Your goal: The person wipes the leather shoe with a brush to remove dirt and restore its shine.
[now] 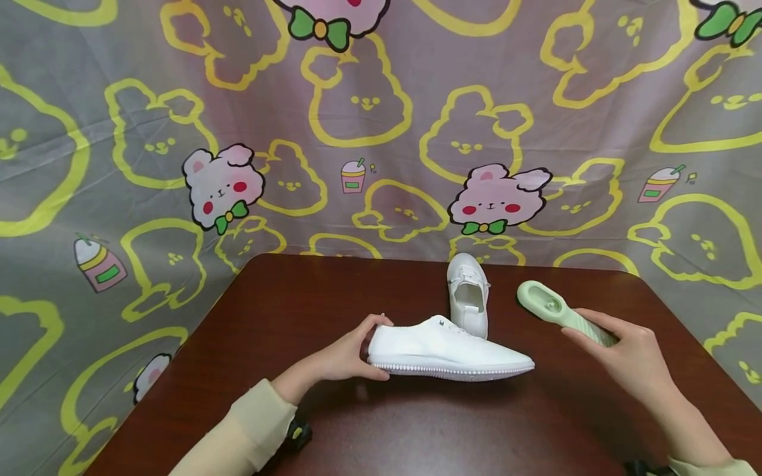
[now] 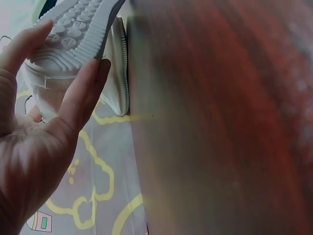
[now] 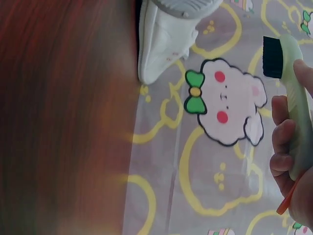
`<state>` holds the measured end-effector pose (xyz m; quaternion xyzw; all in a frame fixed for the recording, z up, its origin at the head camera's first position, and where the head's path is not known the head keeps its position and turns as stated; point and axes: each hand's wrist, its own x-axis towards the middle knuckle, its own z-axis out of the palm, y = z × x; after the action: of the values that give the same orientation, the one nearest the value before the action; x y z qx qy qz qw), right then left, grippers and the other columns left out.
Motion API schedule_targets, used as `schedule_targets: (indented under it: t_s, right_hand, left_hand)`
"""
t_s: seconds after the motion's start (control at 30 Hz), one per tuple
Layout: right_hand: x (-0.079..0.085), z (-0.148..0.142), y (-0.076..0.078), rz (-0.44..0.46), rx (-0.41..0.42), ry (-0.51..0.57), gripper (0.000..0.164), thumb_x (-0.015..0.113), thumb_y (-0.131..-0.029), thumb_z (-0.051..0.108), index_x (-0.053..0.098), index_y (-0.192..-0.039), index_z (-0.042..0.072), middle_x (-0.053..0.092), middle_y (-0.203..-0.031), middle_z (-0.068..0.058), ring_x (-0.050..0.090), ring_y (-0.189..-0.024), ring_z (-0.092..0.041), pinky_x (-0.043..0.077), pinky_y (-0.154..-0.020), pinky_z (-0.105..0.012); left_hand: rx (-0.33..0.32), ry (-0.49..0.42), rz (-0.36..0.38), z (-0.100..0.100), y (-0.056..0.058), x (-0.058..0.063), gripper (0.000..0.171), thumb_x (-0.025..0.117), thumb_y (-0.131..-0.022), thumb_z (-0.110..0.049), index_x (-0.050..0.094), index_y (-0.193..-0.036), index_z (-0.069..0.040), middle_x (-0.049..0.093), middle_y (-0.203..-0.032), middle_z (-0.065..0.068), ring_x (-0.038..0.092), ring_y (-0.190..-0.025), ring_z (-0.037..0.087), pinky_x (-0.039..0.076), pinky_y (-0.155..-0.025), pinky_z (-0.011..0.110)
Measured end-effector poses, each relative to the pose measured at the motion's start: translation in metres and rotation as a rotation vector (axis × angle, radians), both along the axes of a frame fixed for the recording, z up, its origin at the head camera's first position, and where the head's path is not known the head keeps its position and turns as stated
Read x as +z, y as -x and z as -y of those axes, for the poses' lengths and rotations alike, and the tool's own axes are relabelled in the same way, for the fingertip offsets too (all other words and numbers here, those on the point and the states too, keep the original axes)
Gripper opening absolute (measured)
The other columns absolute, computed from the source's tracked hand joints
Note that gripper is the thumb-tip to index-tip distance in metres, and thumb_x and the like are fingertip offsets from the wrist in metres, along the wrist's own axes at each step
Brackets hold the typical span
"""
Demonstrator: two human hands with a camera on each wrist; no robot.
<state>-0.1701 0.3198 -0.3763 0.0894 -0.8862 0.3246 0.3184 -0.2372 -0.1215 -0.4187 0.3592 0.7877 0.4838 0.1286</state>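
Observation:
By its heel, my left hand [image 1: 348,354] grips a white shoe [image 1: 440,354] held on its side length across the table, toe to the right. In the left wrist view the shoe's studded sole [image 2: 73,36] shows between thumb and fingers of the left hand [image 2: 49,127]. My right hand [image 1: 634,350] holds a pale green brush [image 1: 553,307] by its ribbed handle, right of the shoe's toe. Dark bristles [image 3: 272,57] stand out from the brush head in the right wrist view, where the fingers of the right hand [image 3: 286,142] wrap the handle.
A second white shoe [image 1: 468,297] stands on the dark brown table [image 1: 333,284] behind the held one, toe toward the back. A grey cloth with bear and rabbit prints [image 1: 381,211] hangs behind the table. An orange strip [image 3: 288,198] hangs at the brush handle's end.

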Motion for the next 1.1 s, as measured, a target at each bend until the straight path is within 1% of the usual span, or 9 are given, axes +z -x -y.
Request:
schedule_targets:
  t_s: [0.13,0.2,0.4,0.53,0.63,0.73,0.83,0.97,1.1]
  right_hand:
    - [0.002,0.014,0.005,-0.011,0.062,-0.041,0.033,0.086,-0.073,0.016,0.075,-0.104,0.01,0.07,-0.086,0.006,0.051,-0.067,0.001,0.038,-0.056,-0.016]
    - [0.003,0.023,0.008,-0.034,0.097,-0.072,0.034,0.087,-0.071,0.014,0.075,-0.102,0.01,0.07,-0.085,0.0,0.051,-0.067,0.0,0.039,-0.057,-0.015]
    - [0.008,0.053,0.019,-0.101,0.227,-0.174,0.036,0.089,-0.066,0.013,0.076,-0.099,0.013,0.07,-0.086,0.004,0.053,-0.067,-0.004,0.039,-0.058,-0.015]
    - [0.013,0.072,0.024,-0.08,0.304,-0.213,0.035,0.089,-0.068,0.018,0.076,-0.101,0.016,0.071,-0.09,0.008,0.055,-0.07,-0.004,0.039,-0.06,-0.016]
    - [0.017,0.083,0.025,-0.064,0.337,-0.25,0.036,0.088,-0.069,0.021,0.076,-0.103,0.017,0.071,-0.093,0.009,0.059,-0.075,-0.004,0.044,-0.062,-0.02]
    - [0.019,0.094,0.026,-0.074,0.371,-0.29,0.037,0.088,-0.069,0.022,0.076,-0.104,0.015,0.072,-0.094,0.007,0.063,-0.079,-0.007,0.049,-0.064,-0.027]
    - [0.021,0.106,0.027,-0.091,0.403,-0.317,0.036,0.087,-0.07,0.024,0.076,-0.103,0.014,0.073,-0.093,0.006,0.063,-0.077,-0.007,0.05,-0.062,-0.03]
    - [0.02,0.126,0.027,-0.096,0.437,-0.347,0.034,0.085,-0.073,0.03,0.076,-0.102,0.015,0.072,-0.09,0.006,0.057,-0.068,-0.002,0.047,-0.058,-0.027]
    - [0.018,0.148,0.026,-0.109,0.492,-0.389,0.033,0.083,-0.075,0.034,0.076,-0.101,0.015,0.071,-0.088,0.006,0.052,-0.064,0.0,0.045,-0.056,-0.024]
  left_hand:
    - [0.006,-0.018,0.047,0.0,-0.001,0.001,0.092,0.083,-0.074,-0.002,0.024,-0.143,-0.012,0.048,-0.12,0.012,0.058,-0.101,0.019,0.051,-0.081,0.028]
    - [0.007,-0.022,0.06,0.0,0.0,0.002,0.094,0.083,-0.074,0.0,0.022,-0.144,-0.013,0.05,-0.117,0.013,0.06,-0.098,0.018,0.052,-0.081,0.028]
    - [0.009,0.0,0.054,0.001,0.0,0.003,0.089,0.085,-0.071,0.001,0.025,-0.137,-0.01,0.055,-0.112,0.013,0.063,-0.093,0.017,0.052,-0.079,0.027]
    - [0.019,0.012,0.057,0.002,0.0,0.003,0.095,0.085,-0.07,0.001,0.023,-0.141,-0.015,0.058,-0.11,0.012,0.064,-0.092,0.015,0.052,-0.079,0.027]
    - [0.03,-0.003,0.077,0.001,0.0,0.003,0.103,0.084,-0.07,0.003,0.018,-0.145,-0.02,0.06,-0.11,0.012,0.065,-0.093,0.016,0.053,-0.077,0.029]
    - [0.031,-0.025,0.1,0.0,-0.001,0.003,0.105,0.083,-0.07,0.004,0.015,-0.146,-0.017,0.062,-0.11,0.013,0.066,-0.093,0.017,0.054,-0.075,0.03]
    - [0.025,-0.032,0.098,0.0,-0.001,0.004,0.1,0.083,-0.07,0.005,0.017,-0.144,-0.014,0.063,-0.108,0.012,0.066,-0.092,0.017,0.054,-0.073,0.03]
    - [0.026,-0.019,0.068,0.0,0.0,0.004,0.096,0.083,-0.07,0.005,0.022,-0.142,-0.011,0.063,-0.106,0.01,0.066,-0.091,0.015,0.054,-0.074,0.03]
    - [0.033,-0.034,0.073,-0.001,0.0,0.002,0.094,0.084,-0.069,0.005,0.024,-0.141,-0.01,0.064,-0.107,0.011,0.067,-0.092,0.016,0.054,-0.075,0.03]
